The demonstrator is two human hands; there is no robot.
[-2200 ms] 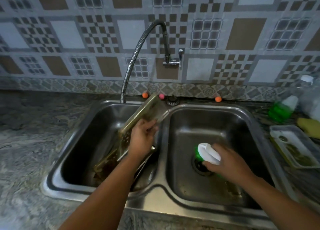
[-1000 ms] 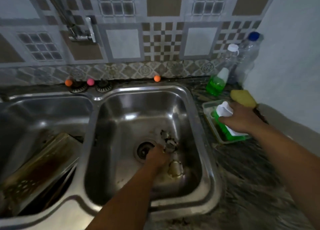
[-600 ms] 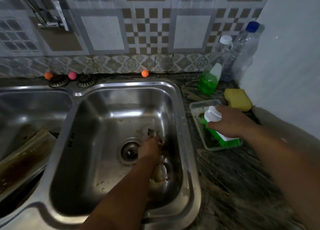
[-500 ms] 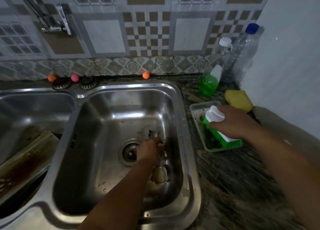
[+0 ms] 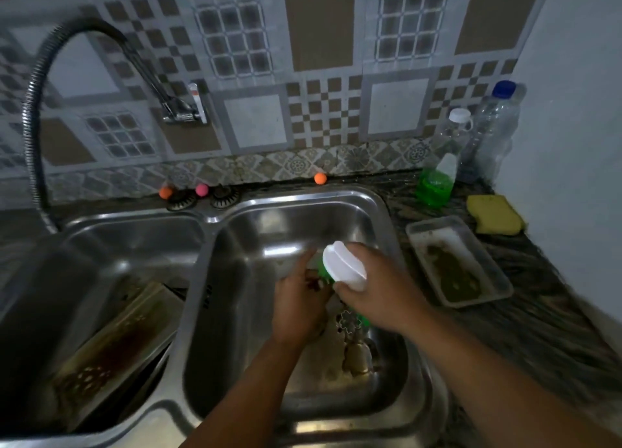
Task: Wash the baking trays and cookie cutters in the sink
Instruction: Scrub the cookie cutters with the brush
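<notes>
Cookie cutters (image 5: 351, 323) lie at the bottom of the right basin of the double sink (image 5: 380, 212): a flower-shaped outline just below the hands and a rounder piece nearer the camera. Left hand (image 5: 298, 304) is held over this basin, its fingers curled around a small dark object, probably one cutter, though the object is too blurred to identify. Right hand (image 5: 377, 292) grips a scrubbing brush (image 5: 343, 269) by its white back, green bristles turned toward the left hand and touching or nearly touching what it holds. Step in hand, as judged: scrubbing a single cutter. The next move calls for short strokes into the cutter's edges, with a firm pinch so the piece does not slip, then a rinse; no water is visible running from the flexible tap (image 5: 47, 117). Left basin holds a stained baking tray (image 5: 114, 343) leaning at a slant. On the bench at right, a small tray (image 5: 498, 276) contains brownish residue; a yellow sponge (image 5: 494, 213) and a green soap bottle (image 5: 436, 185) stand behind it.
</notes>
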